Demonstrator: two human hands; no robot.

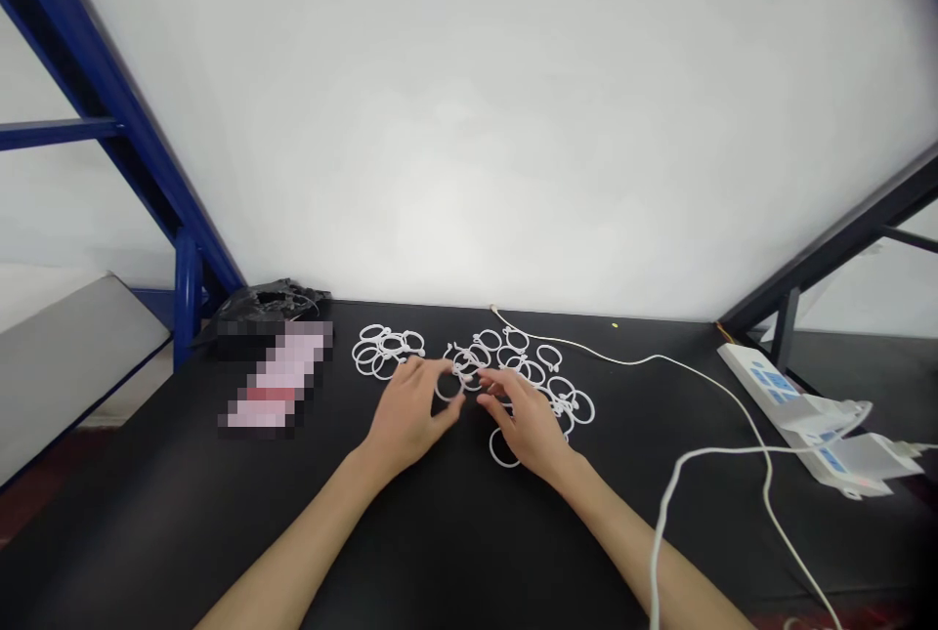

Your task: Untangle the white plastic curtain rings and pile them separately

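A thin white ring [438, 389] stands between the thumb and fingers of my left hand [412, 405], which is closed on it. Just to its right, my right hand [529, 415] has its thumb and forefinger slightly apart, with no ring visible in the gap. More white rings with small knobs [551, 357] lie loose behind and beside my right hand, which partly covers some. One ring [504, 450] shows below that hand's thumb. A separate cluster of white rings [387, 345] lies behind my left hand.
A black table [454, 552] carries everything. A blurred pink item [282, 376] and a crumpled black plastic bag [275, 303] lie at the left. On the right, a white power strip [788, 405] holds plugs, and white cables [703, 371] cross the tabletop. Behind rises a white wall [469, 122].
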